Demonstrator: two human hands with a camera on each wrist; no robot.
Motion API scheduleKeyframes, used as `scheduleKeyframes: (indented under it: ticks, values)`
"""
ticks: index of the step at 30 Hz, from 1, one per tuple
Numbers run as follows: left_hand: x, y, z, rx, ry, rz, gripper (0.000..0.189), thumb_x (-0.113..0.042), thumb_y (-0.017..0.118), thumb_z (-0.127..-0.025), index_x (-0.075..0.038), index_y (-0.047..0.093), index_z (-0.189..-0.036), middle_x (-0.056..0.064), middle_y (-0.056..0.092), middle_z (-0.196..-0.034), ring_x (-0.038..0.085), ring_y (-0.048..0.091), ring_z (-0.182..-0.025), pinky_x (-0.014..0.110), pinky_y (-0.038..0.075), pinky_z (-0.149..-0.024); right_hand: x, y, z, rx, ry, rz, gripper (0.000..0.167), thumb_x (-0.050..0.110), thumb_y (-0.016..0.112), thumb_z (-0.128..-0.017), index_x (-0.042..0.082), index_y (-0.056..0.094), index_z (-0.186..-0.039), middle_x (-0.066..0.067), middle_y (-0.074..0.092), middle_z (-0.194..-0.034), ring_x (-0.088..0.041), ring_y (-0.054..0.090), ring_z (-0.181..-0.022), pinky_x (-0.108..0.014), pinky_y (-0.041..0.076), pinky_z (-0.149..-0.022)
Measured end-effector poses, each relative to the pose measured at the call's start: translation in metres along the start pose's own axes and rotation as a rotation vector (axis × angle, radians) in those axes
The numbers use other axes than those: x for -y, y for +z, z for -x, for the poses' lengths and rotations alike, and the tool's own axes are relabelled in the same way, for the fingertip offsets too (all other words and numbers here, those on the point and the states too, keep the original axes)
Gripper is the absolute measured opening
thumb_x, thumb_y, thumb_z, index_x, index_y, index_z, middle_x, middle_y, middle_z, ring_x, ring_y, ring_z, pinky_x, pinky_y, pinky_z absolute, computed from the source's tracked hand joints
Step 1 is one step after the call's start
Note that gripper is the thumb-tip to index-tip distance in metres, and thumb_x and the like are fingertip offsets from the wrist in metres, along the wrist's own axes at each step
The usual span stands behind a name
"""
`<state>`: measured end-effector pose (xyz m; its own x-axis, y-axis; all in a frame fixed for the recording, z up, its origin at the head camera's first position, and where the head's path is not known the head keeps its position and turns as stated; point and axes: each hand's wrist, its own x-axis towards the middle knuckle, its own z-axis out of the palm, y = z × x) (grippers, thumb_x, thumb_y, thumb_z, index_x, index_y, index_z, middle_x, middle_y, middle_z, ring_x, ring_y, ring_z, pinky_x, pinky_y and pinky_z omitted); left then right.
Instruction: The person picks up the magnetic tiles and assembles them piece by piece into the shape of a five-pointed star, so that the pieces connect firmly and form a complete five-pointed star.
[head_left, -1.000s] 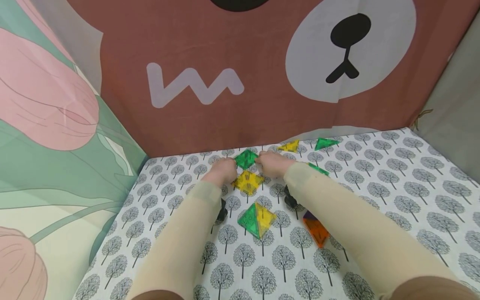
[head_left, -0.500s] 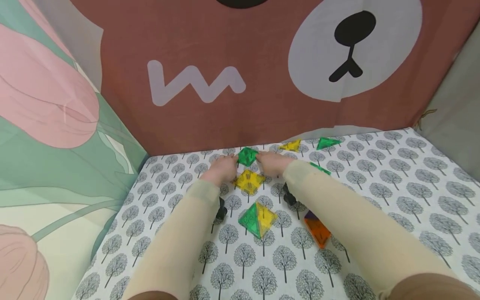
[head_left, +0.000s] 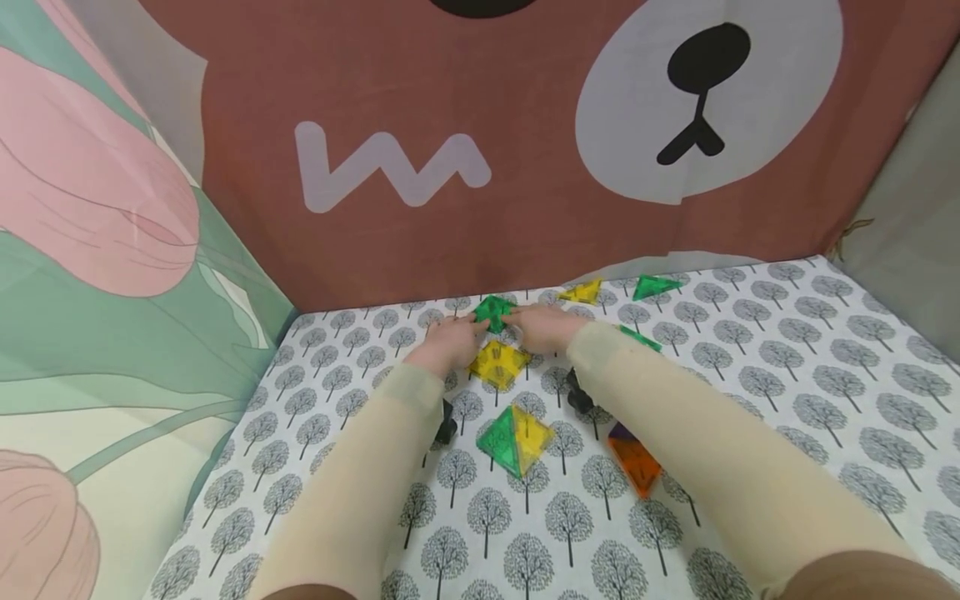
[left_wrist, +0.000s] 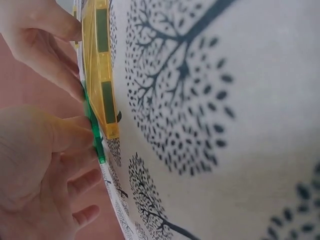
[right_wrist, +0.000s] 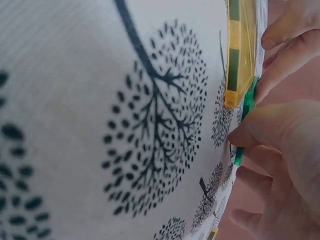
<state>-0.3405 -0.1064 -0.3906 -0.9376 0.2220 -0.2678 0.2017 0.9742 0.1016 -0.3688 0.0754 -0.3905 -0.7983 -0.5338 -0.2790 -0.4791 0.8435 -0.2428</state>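
Near the far edge of the table lies a diamond-shaped green see-through magnetic tile piece [head_left: 493, 310]. From its left, my left hand [head_left: 450, 340] reaches in with fingertips on it. My right hand [head_left: 546, 327] touches it from the other side. The left wrist view shows the green piece [left_wrist: 95, 125] edge-on at my left fingertips, the other fingers loosely spread. In the right wrist view my right thumb and fingers [right_wrist: 265, 130] lie along the green edge [right_wrist: 247, 102]. A yellow diamond-shaped piece [head_left: 498, 363] sits just nearer, between the wrists.
Closer in lies a half-green, half-yellow diamond [head_left: 514, 440]. An orange and purple piece [head_left: 636, 462] is partly behind my right forearm. Yellow [head_left: 582, 292] and green [head_left: 656, 287] triangles lie at the back right, another green one [head_left: 639, 337] beside my sleeve. A bear-print cloth [head_left: 420, 242] rises behind.
My hands have gone from holding the green piece by its sides to laying fingertips over it. The left hand has shifted slightly right; the other pieces stay in place.
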Motion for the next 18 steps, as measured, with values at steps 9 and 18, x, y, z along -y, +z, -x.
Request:
scheduleKeyframes:
  ticks: [9,18]
  values:
    - [-0.0001,-0.0002,0.0003,0.002,-0.005,0.033,0.06,-0.006,0.042,-0.103,-0.031,0.028,-0.156,0.001,0.017,-0.163,0.036,0.014,-0.147,0.055,0.006,-0.118,0.0015,0.0017,0.0008,0.003,0.015,-0.001,0.06,0.008,0.048,-0.102,0.021,0.028,-0.157,-0.008,0.022,-0.162,-0.035,0.019,-0.146,-0.055,0.014,-0.117]
    - [0.0,0.0003,0.0,-0.017,0.021,0.067,0.061,-0.005,0.04,-0.101,-0.026,0.027,-0.157,0.004,0.016,-0.163,0.036,0.012,-0.148,0.055,0.006,-0.118,0.0032,0.0054,-0.0033,-0.013,0.033,-0.023,0.063,0.002,0.045,-0.099,0.017,0.025,-0.158,-0.009,0.017,-0.163,-0.038,0.016,-0.146,-0.053,0.013,-0.117]
